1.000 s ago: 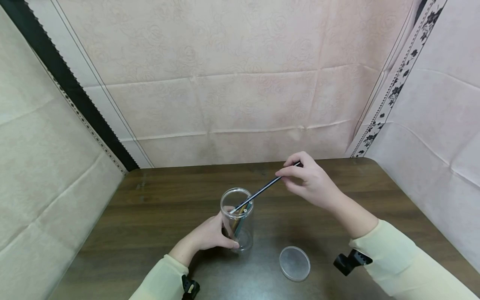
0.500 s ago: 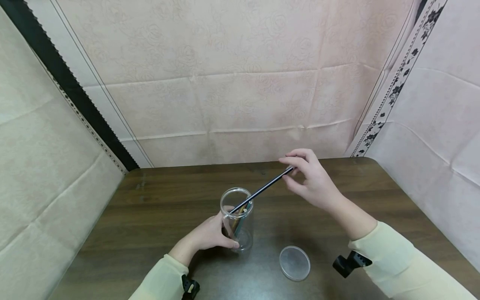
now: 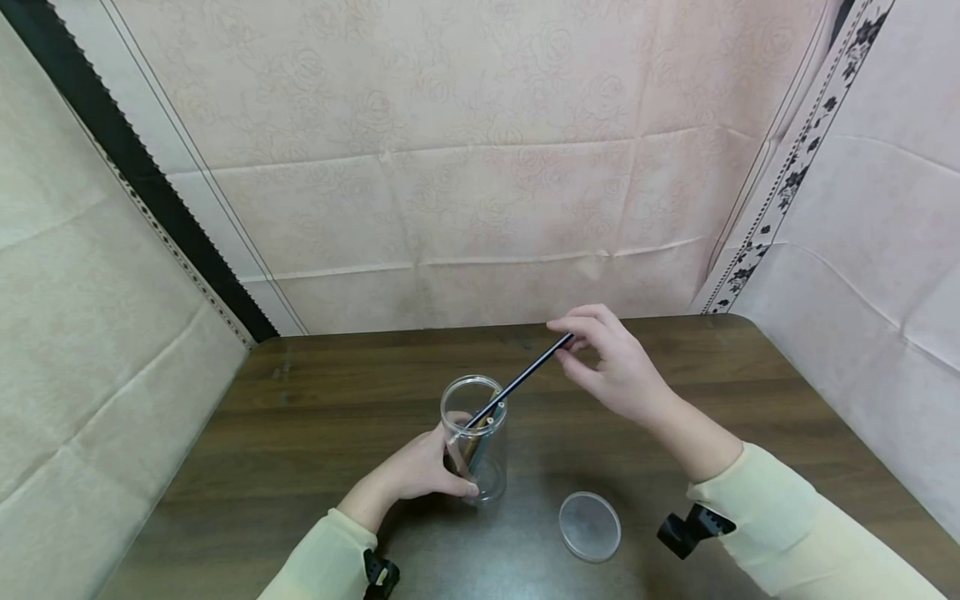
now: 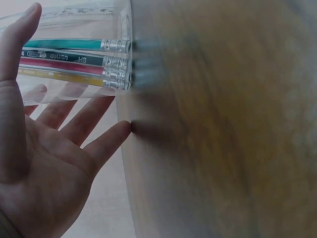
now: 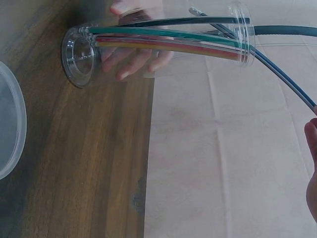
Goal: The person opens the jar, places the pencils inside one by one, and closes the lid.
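A tall clear jar (image 3: 491, 479) stands on the table, gripped low at its left side by my left hand (image 3: 420, 467). Inside lean several pencils (image 4: 64, 60): teal, dark green, red and yellow, their silver eraser ends at the jar's bottom. Between thumb and fingertips my right hand (image 3: 618, 362) pinches a dark blue pencil (image 3: 528, 371) by its upper end. That pencil slants down leftward through the jar's mouth; in the right wrist view its silver end shows inside the jar near the rim. The fingers behind the jar are seen only through its wall.
A round translucent lid (image 3: 589, 527) lies on the wooden table (image 3: 322, 433), right of the jar and in front of my right hand. Pale patterned cloth (image 3: 480, 208) hangs behind the table's back edge and at both sides.
My right hand has shifted left and slightly down, its pinch moving to the pencil's upper end. The dark blue pencil's lower end sits a bit deeper in the jar. My left hand stays put.
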`<state>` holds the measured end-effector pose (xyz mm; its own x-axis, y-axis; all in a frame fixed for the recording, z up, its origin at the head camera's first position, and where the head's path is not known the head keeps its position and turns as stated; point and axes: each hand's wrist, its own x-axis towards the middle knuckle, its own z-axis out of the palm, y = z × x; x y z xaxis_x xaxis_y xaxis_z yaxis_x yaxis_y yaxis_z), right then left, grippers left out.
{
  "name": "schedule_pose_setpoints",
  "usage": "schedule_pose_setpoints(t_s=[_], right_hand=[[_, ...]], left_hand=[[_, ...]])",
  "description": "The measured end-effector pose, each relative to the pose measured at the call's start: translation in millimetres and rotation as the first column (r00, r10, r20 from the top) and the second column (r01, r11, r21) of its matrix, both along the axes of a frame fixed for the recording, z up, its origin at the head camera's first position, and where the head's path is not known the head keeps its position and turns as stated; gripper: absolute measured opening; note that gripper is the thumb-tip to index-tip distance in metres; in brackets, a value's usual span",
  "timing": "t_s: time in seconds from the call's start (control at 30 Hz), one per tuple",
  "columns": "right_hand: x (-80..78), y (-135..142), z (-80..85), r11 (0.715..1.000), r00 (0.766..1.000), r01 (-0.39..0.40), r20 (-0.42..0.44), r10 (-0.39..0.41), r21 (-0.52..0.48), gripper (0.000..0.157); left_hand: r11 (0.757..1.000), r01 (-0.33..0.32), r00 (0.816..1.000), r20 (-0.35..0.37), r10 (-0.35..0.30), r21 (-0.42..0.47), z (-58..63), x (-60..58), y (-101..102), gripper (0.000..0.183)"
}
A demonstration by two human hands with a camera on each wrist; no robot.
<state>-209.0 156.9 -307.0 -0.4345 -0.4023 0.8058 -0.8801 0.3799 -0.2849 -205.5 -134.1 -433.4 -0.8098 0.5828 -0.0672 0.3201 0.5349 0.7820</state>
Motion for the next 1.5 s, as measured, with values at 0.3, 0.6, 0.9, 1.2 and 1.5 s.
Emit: schedule_pose_setpoints(t_s=[0.3,0.6,0.9,1.2,1.5], right_hand=[[0.9,-5.9,1.2,0.999,0.999,-0.030,0.032,0.030,-0.023,0.045],[4.1,-17.0,-0.3,0.999,0.996,-0.038,0.076,0.037,0.006,0.043],[5.0,-13.5,-2.8,1.000,0.997,-0.023,0.072,0.023,0.004,0.043],[7.0,-7.7,-11.3,0.999,0.994,0.007,0.112,-0.012,0.043,0.045],[5.6,-4.0,-19.1,0.999,0.991,0.004,0.131,-0.009,0.039,0.045]], left_hand=[[1.000,0.001,1.000,0.005,-0.001,0.009,-0.1,-0.3,0.2,0.086],[1.000,0.013,1.000,-0.015,-0.013,0.010,-0.7,-1.0,0.3,0.082],[1.000,0.004,0.999,-0.042,-0.004,-0.004,-1.5,-1.2,0.3,0.083],[1.000,0.004,0.999,-0.048,-0.004,-0.004,-1.3,-1.3,0.7,0.083],[1.000,0.007,0.999,-0.047,-0.007,-0.007,-1.2,-1.9,0.6,0.083]])
